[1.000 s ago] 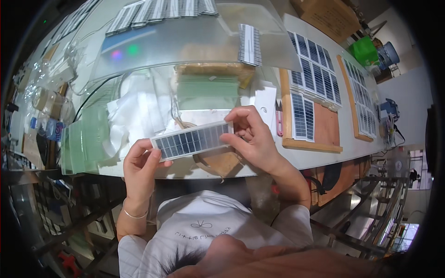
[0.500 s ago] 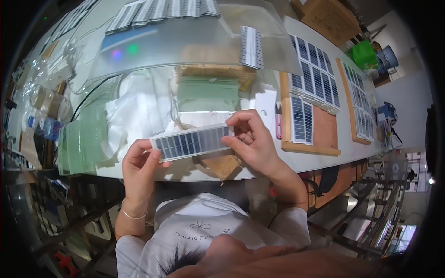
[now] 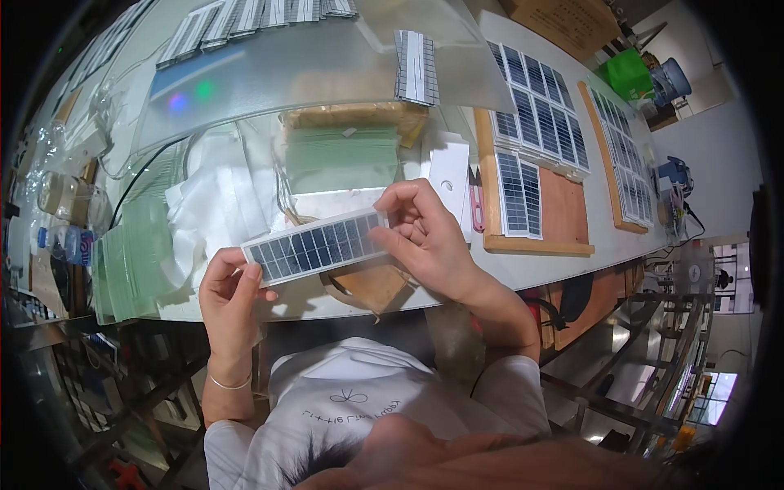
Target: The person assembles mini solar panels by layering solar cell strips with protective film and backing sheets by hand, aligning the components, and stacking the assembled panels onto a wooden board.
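Note:
Between my two hands I hold a narrow solar panel [image 3: 314,247] with dark cells and a white border, slightly tilted, above the table's front edge. My left hand [image 3: 233,282] pinches its left end between thumb and fingers. At the other end, my right hand [image 3: 420,233] grips the upper corner, thumb on the face and fingers curled behind. Below the panel lies a brown piece of material [image 3: 371,286] at the table edge. Beyond it sits a stack of greenish glass sheets [image 3: 339,159].
A wooden tray [image 3: 539,247] with several solar panels [image 3: 535,106] stands at right, another tray [image 3: 608,163] past it. Pink-handled scissors [image 3: 477,208] lie beside the tray. White sheets [image 3: 216,192] and more green glass [image 3: 131,269] are at left. A raised translucent board [image 3: 286,82] spans the back.
The panel's face has turned, so its cells show more evenly with less glare at the right end. Both hands keep their grip, and the whole view has shifted slightly.

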Demonstrator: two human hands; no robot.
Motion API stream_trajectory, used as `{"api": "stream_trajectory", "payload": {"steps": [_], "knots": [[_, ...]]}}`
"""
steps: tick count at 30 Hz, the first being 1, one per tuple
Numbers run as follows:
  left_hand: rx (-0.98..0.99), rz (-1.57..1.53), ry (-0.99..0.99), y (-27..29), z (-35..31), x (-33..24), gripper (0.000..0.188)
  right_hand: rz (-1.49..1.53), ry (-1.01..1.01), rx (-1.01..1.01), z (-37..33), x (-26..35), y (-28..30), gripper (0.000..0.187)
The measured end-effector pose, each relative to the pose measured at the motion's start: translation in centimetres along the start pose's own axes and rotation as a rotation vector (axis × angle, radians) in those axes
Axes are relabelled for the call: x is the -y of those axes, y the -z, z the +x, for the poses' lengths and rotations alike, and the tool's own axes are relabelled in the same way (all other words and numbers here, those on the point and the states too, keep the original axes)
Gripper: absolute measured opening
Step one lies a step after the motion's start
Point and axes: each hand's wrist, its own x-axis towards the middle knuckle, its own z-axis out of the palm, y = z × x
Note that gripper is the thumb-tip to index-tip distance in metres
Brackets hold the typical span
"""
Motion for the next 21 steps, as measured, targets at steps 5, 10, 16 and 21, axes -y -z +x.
{"api": "stream_trajectory", "payload": {"steps": [5, 10, 16, 21], "knots": [[-0.02, 0.011, -0.009, -0.7, -0.1, -0.1, 0.008, -0.015, 0.013, 0.003, -0.1, 0.1, 0.1, 0.03], [0.035, 0.045, 0.052, -2.4, -1.3, -0.1, 0.036, -0.169, -0.107, 0.038, -1.8, 1.8, 1.3, 0.021], [0.201, 0.093, 0.264, -2.8, -1.7, 0.4, 0.051, -0.449, -0.17, 0.138, -3.3, 1.1, 3.0, 0.015], [0.194, 0.11, 0.283, -3.5, -1.9, -0.1, 0.056, -0.377, -0.243, 0.151, -3.1, 1.3, 2.9, 0.015]]}}
